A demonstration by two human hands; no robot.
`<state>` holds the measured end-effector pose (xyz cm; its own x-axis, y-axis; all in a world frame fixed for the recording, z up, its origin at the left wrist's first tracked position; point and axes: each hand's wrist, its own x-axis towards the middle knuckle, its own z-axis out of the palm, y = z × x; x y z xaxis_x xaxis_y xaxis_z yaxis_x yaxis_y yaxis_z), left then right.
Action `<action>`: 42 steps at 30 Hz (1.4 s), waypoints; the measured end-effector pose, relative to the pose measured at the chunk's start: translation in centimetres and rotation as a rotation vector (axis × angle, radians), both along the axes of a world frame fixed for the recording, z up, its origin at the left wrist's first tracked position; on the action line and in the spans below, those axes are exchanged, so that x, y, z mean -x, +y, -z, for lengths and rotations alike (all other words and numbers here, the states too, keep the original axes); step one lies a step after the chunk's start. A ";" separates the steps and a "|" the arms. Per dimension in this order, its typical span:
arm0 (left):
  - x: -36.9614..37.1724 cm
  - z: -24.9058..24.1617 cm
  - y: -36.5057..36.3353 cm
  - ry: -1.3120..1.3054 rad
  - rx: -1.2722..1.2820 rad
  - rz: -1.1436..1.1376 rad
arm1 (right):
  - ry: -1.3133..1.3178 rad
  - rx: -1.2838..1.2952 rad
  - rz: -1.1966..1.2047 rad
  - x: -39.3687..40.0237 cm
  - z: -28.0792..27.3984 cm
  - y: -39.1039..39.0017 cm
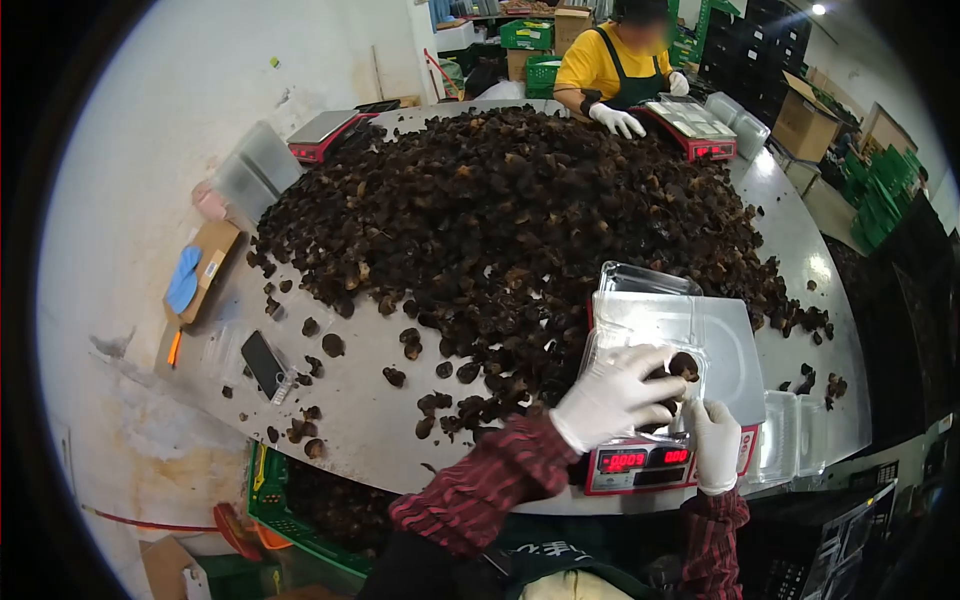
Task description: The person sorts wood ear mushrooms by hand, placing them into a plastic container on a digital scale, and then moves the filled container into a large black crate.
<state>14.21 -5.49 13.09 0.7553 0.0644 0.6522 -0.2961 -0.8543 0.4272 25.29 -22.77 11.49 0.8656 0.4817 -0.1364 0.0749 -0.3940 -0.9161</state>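
My left hand [618,396], in a white glove, reaches over the scale with its fingers curled around a few dark wood ear mushrooms [684,366]. Under it, a clear plastic tray [690,322] lies on the scale's metal plate [735,345]; the hand hides much of the tray. At the near right side of that tray is my gloved right hand [716,446], fingers pinched at its edge. The red scale's display [640,459] glows below my left hand. A large heap of wood ear mushrooms [500,200] spreads over the metal table [380,425] beyond.
Another clear tray [650,279] sits behind the scale, and stacked trays [790,435] stand to its right. A phone [264,365] lies at left. Across the table a gloved person [610,75] works beside a second scale [690,130]. A green crate [270,490] is below the near edge.
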 end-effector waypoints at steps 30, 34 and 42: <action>1.0 -1.9 4.9 0.069 0.364 -0.029 | -0.617 0.150 0.020 -0.3 1.2 0.2; -2.7 0.3 0.4 0.422 -0.100 0.027 | -0.691 0.183 -0.021 -0.6 1.6 0.4; -0.8 2.3 -0.6 0.337 -0.168 -0.095 | -0.696 0.085 -0.063 -0.6 1.3 0.5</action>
<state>15.00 -6.08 10.83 0.9249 0.0577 0.3757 -0.0791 -0.9375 0.3388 25.93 -22.24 10.23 0.7361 0.5463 0.3997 0.6577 -0.4378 -0.6130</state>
